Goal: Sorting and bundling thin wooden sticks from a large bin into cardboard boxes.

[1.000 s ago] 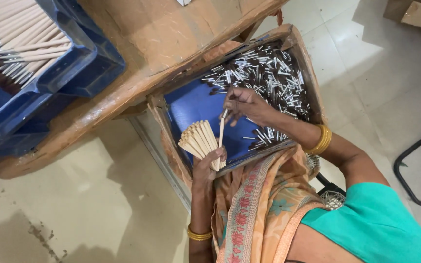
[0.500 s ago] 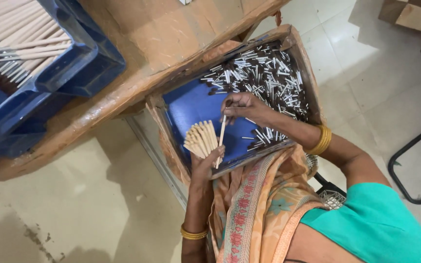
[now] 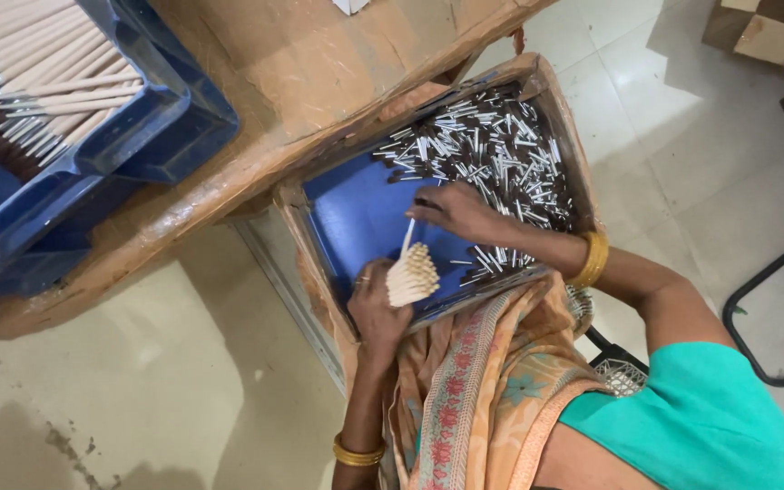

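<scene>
Gripping the bundle of pale sticks (image 3: 413, 275) upright in our left hand (image 3: 376, 307), ends exposed, our right hand (image 3: 451, 207) pinched one stick (image 3: 406, 240) over the blue tray (image 3: 356, 213)

Teal short-sleeved top (image 3: 700, 408), peach floral-bordered drape (image 3: 474, 399), gold bangle (image 3: 591, 259) behind right hand, gold bangle (image 3: 357, 451) behind left hand, finger ring (image 3: 364, 279)

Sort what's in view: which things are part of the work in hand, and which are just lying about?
In hand:
- left hand gripping a bundle of pale sticks
- right hand holding a single stick
- blue tray with small metal pieces

Lying about:
- blue crate of finished sticks
- cardboard box
- black chair frame
</scene>
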